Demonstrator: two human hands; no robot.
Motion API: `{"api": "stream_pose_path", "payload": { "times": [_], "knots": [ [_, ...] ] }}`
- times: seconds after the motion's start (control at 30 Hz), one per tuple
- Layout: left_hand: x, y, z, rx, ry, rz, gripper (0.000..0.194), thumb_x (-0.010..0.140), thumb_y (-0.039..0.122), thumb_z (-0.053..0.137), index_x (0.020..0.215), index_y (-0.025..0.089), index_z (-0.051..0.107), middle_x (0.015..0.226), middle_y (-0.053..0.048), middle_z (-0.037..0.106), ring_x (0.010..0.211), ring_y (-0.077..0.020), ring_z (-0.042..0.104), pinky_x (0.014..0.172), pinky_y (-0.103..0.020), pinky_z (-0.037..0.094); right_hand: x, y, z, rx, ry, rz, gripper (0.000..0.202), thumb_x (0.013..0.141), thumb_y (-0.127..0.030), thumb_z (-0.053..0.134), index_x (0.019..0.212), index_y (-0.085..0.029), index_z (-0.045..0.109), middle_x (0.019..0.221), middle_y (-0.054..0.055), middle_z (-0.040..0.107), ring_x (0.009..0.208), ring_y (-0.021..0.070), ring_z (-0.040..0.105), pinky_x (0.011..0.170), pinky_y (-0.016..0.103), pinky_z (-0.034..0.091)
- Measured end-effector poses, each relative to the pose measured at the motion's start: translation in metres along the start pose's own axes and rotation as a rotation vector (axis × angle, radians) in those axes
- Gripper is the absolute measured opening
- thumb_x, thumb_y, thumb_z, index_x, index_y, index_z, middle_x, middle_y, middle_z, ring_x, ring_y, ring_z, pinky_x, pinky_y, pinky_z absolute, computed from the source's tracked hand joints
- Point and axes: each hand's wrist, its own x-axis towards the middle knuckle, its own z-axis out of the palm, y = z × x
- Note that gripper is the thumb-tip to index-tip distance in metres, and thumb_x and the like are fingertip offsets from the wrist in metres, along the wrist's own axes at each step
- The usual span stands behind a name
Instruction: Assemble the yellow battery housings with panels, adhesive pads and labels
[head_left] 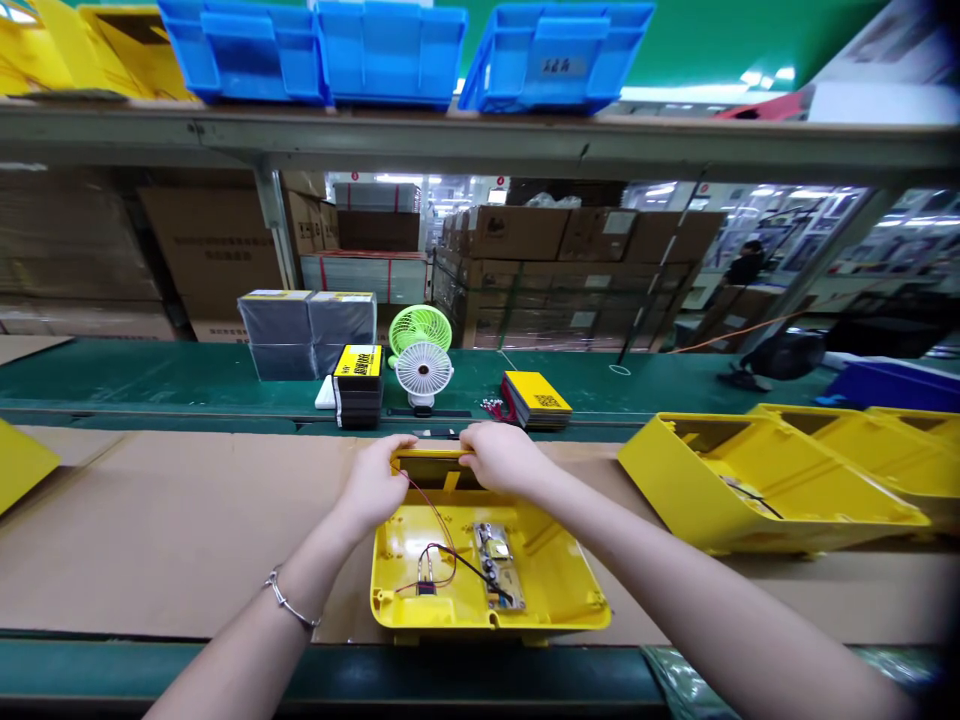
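Note:
In front of me a yellow plastic housing (555,560) lies with its open side up. My left hand (375,485) is closed on the left end of its far rim. On the same rim, further right, my right hand (504,458) grips with bent fingers. Inside the housing are a circuit board (496,565) and a small black connector (426,587). A thin red wire (439,510) rises from the connector towards my left hand, and a black cable (469,565) runs to the board. My fingertips behind the rim are hidden.
More yellow housings (675,490) stand at the right, and part of another (22,465) at the left. Beyond the cardboard-covered bench (187,540) are two small fans (424,370), black-and-yellow stacks (358,390) and yellow booklets (536,395). Blue bins (555,60) sit on the overhead shelf.

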Motion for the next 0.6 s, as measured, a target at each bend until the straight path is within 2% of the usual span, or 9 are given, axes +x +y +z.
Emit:
{"api": "stream_pose_path", "payload": {
  "times": [0.1, 0.2, 0.27, 0.33, 0.4, 0.47, 0.5, 0.53, 0.6],
  "knots": [
    [-0.01, 0.019, -0.009, 0.192, 0.095, 0.073, 0.038, 0.07, 0.014, 0.056, 0.107, 0.021, 0.059, 0.114, -0.009, 0.055, 0.108, -0.0244, 0.05, 0.094, -0.04, 0.04, -0.001, -0.006, -0.009, 0.062, 0.062, -0.023, 0.018, 0.08, -0.033, 0.056, 0.092, -0.021, 0.064, 0.093, 0.006, 0.066, 0.086, 0.0186, 0.059, 0.072, 0.025, 0.04],
    [-0.028, 0.049, -0.015, 0.46, 0.146, 0.107, 0.019, 0.08, 0.029, 0.05, 0.092, 0.019, 0.062, 0.094, -0.009, 0.056, 0.09, -0.0248, 0.054, 0.078, -0.039, 0.045, 0.0, -0.018, -0.018, 0.268, 0.129, -0.01, 0.03, 0.087, -0.042, 0.045, 0.093, -0.021, 0.065, 0.09, 0.004, 0.067, 0.079, 0.0145, 0.059, 0.067, 0.022, 0.039],
    [-0.043, 0.07, -0.015, 0.452, 0.004, 0.135, 0.023, 0.085, 0.031, 0.043, 0.08, 0.019, 0.061, 0.082, -0.006, 0.058, 0.078, -0.0209, 0.056, 0.07, -0.034, 0.045, 0.002, -0.031, -0.018, 0.425, 0.043, 0.004, 0.044, 0.088, -0.05, 0.039, 0.079, -0.018, 0.068, 0.074, 0.003, 0.067, 0.065, 0.013, 0.056, 0.057, 0.021, 0.036],
    [-0.056, 0.088, -0.014, 0.339, -0.25, 0.201, 0.025, 0.086, 0.028, 0.041, 0.075, 0.019, 0.062, 0.077, -0.004, 0.062, 0.073, -0.0177, 0.057, 0.066, -0.029, 0.045, 0.003, -0.044, -0.015, 0.53, -0.129, -0.041, 0.047, 0.085, -0.054, 0.042, 0.074, -0.018, 0.07, 0.068, 0.002, 0.067, 0.059, 0.0126, 0.055, 0.052, 0.021, 0.034],
    [-0.064, 0.1, -0.017, 0.177, -0.542, 0.298, 0.021, 0.084, 0.023, 0.044, 0.082, 0.021, 0.065, 0.081, -0.002, 0.067, 0.075, -0.0161, 0.06, 0.068, -0.026, 0.046, 0.003, -0.055, -0.008, 0.583, -0.245, -0.113, 0.034, 0.081, -0.046, 0.051, 0.081, -0.019, 0.071, 0.076, 0.001, 0.07, 0.062, 0.0129, 0.057, 0.054, 0.021, 0.035],
    [-0.063, 0.103, -0.024, 0.018, -0.721, 0.345, 0.023, 0.081, 0.019, 0.048, 0.096, 0.025, 0.066, 0.093, 0.0, 0.069, 0.085, -0.0153, 0.062, 0.076, -0.025, 0.047, 0.001, -0.061, -0.004, 0.56, -0.286, -0.169, 0.022, 0.078, -0.032, 0.056, 0.088, -0.019, 0.072, 0.084, 0.001, 0.071, 0.066, 0.0138, 0.059, 0.059, 0.021, 0.038],
    [-0.058, 0.101, -0.029, -0.045, -0.722, 0.329, 0.027, 0.08, 0.018, 0.049, 0.101, 0.026, 0.065, 0.099, 0.001, 0.069, 0.09, -0.0151, 0.062, 0.08, -0.025, 0.046, 0.0, -0.061, -0.003, 0.528, -0.297, -0.182, 0.021, 0.076, -0.026, 0.057, 0.089, -0.018, 0.072, 0.084, 0.002, 0.071, 0.067, 0.0146, 0.06, 0.061, 0.022, 0.039],
    [-0.051, 0.095, -0.033, -0.092, -0.657, 0.283, 0.029, 0.08, 0.018, 0.05, 0.103, 0.026, 0.064, 0.102, 0.001, 0.069, 0.093, -0.015, 0.061, 0.082, -0.025, 0.046, -0.001, -0.06, -0.003, 0.498, -0.305, -0.187, 0.022, 0.075, -0.021, 0.056, 0.089, -0.017, 0.072, 0.083, 0.003, 0.071, 0.067, 0.0156, 0.06, 0.062, 0.022, 0.04],
    [-0.029, 0.077, -0.041, -0.107, -0.41, 0.136, 0.026, 0.081, 0.02, 0.049, 0.102, 0.023, 0.065, 0.101, -0.001, 0.069, 0.092, -0.0153, 0.061, 0.082, -0.026, 0.047, -0.004, -0.056, -0.006, 0.453, -0.311, -0.19, 0.026, 0.075, -0.017, 0.054, 0.094, -0.016, 0.071, 0.085, 0.005, 0.071, 0.071, 0.0178, 0.062, 0.064, 0.024, 0.041]
  ]
}}
